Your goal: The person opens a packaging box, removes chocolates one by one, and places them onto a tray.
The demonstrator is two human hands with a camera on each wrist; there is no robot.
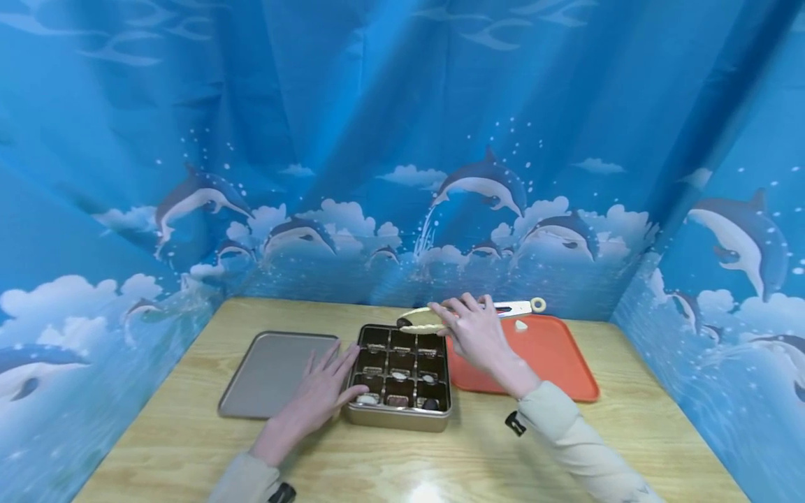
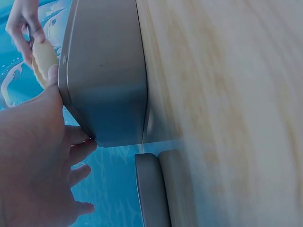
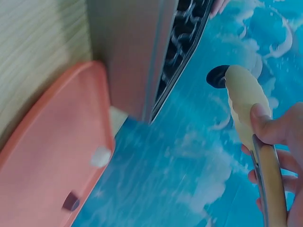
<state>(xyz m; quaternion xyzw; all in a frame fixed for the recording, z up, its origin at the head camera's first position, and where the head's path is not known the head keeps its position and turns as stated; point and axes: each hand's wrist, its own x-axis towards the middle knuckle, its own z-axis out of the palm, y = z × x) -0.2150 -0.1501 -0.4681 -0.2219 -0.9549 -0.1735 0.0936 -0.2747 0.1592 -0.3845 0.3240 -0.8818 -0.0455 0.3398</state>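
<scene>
My right hand grips a pair of tongs with cream-coloured tips and a metal handle. A dark chocolate-like piece is pinched at the tips, above the back left of a metal tin. Dark dividers split the tin into several compartments. White, brown and dark pieces sit in its front row, and small whitish ones show in the middle row. My left hand rests against the tin's left side, fingers extended and spread, thumb on the rim near the front left corner.
A red tray lies right of the tin, with a white piece and a small brown piece on it. To the left lies a flat grey lid or tray. A blue dolphin-print curtain hangs behind the wooden table.
</scene>
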